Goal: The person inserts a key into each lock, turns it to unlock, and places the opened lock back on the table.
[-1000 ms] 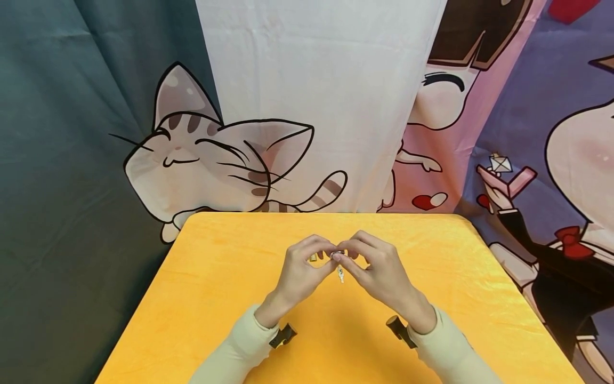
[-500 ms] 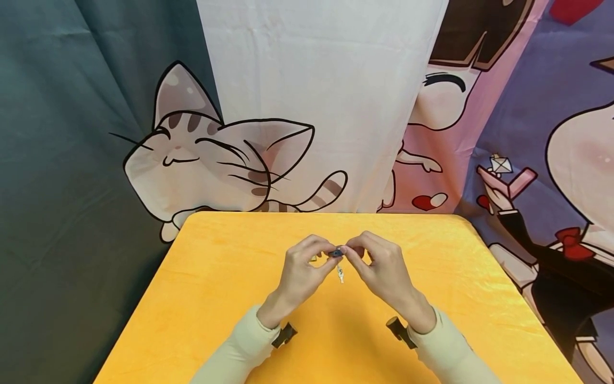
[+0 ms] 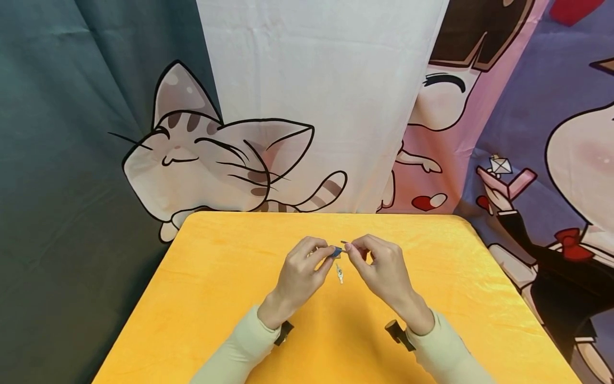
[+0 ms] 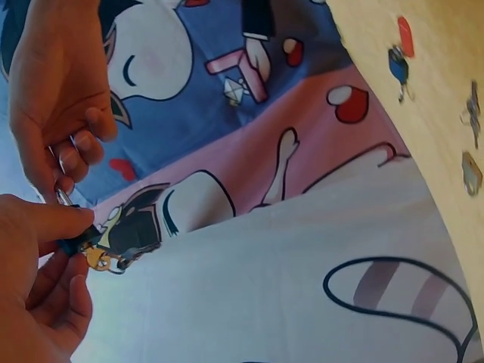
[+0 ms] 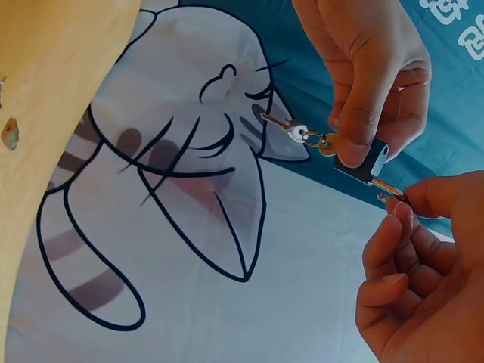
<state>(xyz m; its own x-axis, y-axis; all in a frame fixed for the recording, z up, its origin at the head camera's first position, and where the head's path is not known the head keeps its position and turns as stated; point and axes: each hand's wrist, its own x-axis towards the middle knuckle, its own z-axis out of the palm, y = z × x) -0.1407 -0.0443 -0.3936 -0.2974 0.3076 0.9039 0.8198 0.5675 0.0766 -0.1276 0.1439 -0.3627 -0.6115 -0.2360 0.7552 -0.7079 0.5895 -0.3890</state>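
Observation:
My left hand [image 3: 299,272] pinches a small blue padlock [image 5: 361,161] by its body, between thumb and fingers. A gold key [image 5: 327,144] sits at the end of the body. From it, on a ring, hangs a silver key [image 5: 297,131], which also shows below the padlock in the head view. My right hand [image 3: 381,269] pinches the metal shackle [image 5: 387,186] between thumb and forefinger. One shackle end appears to stand free of the body. Fingers hide part of both body and shackle.
In the left wrist view, a red item [image 4: 406,36], a dark blue padlock [image 4: 398,68], silver keys [image 4: 473,113] and a brass-coloured piece [image 4: 472,172] lie on the yellow-covered table [image 3: 216,266]. Printed cloth [image 3: 312,80] hangs behind the table.
The blue body, hidden by fingers a second ago, now shows in my left hand. My right hand has shifted slightly right, and the shackle is visible between the hands.

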